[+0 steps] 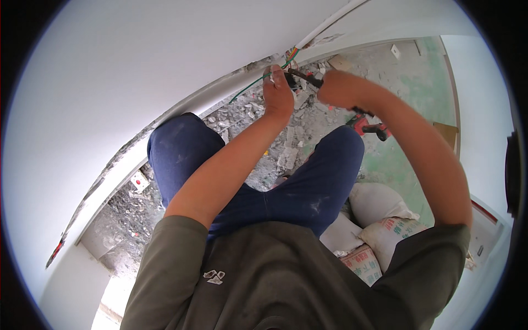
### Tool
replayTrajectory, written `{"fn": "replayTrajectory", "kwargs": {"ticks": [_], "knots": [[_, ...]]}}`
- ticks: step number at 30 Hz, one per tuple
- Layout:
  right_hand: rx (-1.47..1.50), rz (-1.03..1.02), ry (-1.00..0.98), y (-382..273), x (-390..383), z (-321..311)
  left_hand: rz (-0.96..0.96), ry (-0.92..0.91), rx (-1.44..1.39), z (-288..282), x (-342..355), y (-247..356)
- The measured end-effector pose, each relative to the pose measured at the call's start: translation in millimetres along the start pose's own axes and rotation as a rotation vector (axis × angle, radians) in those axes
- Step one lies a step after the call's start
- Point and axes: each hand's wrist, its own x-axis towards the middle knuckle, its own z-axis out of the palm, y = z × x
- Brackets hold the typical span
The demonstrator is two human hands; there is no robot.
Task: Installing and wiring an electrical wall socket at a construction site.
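My left hand is up against the base of the wall, its fingers bent around a thin green wire. The wire's loose end sticks out to the left of the fingers. More coloured wires come out of a white conduit just above. From the right, my right hand is closed around a long dark hand tool. The tool's front end reaches close to my left fingertips, and its rear end shows behind the fist; its exact kind is unclear. Something black lies between my hands, partly hidden.
Broken plaster and rubble cover the floor along the wall. A red and black power tool lies beyond my right knee. Several filled sacks are piled at the right. A white box with red dots sits left of my left knee.
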Motion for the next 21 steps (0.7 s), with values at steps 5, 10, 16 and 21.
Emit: {"fn": "replayTrajectory", "kwargs": {"ticks": [5, 10, 16, 21], "knots": [[0.541, 0.288, 0.089, 7, -2, 20, -0.087, 0.013, -0.103, 8, -5, 13], [0.059, 0.008, -0.115, -13, -10, -21, -0.028, 0.067, 0.111, 12, -15, 12], [0.708, 0.290, -0.039, -4, -5, 17, 0.249, 0.104, 0.260, -2, 1, -17], [1.168, 0.299, -0.013, -1, -13, 31, 0.034, 0.057, 0.141, 7, -14, 5]]}}
